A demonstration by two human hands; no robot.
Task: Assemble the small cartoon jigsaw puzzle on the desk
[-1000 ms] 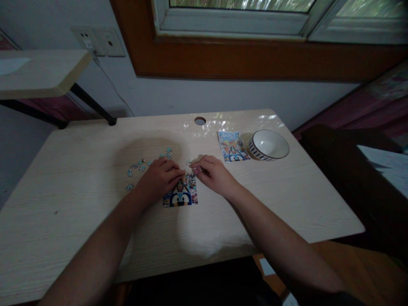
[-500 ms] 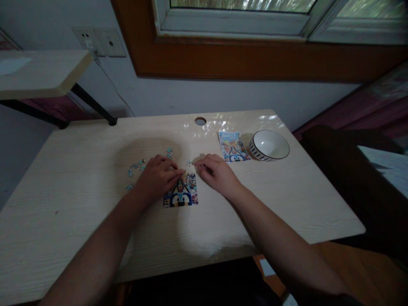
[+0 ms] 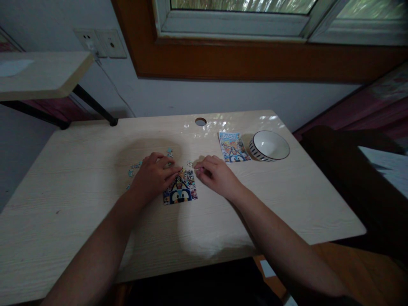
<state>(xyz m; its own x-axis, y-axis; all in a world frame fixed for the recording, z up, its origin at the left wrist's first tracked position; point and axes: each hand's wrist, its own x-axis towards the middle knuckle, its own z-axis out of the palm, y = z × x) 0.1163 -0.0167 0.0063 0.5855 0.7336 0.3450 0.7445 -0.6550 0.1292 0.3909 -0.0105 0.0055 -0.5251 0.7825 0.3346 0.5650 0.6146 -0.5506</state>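
A partly assembled jigsaw puzzle [image 3: 181, 193] with a blue cartoon dog's face lies on the table. My left hand [image 3: 154, 173] covers its upper left part, thumb and forefinger closed at its top edge. Just right of the puzzle's top corner is my right hand [image 3: 216, 173], its thumb and forefinger pinched around a small pinkish puzzle piece [image 3: 200, 169], mostly hidden by the fingers. One loose piece [image 3: 190, 163] lies between my hands, above the puzzle. More loose pieces [image 3: 131, 173] are scattered left of my left hand, partly covered by it, and another piece [image 3: 170, 150] lies beyond it.
A picture card [image 3: 234, 147] with the same dog design lies at the back right, beside a white bowl [image 3: 270, 145] with a striped outside. A round hole [image 3: 200, 122] pierces the table near its back edge. A raised shelf [image 3: 44, 80] stands at the back left.
The puzzle has shifted slightly away from me, together with my left hand, which also moved a little left. My right hand stays almost in place, its fingers slightly more curled.
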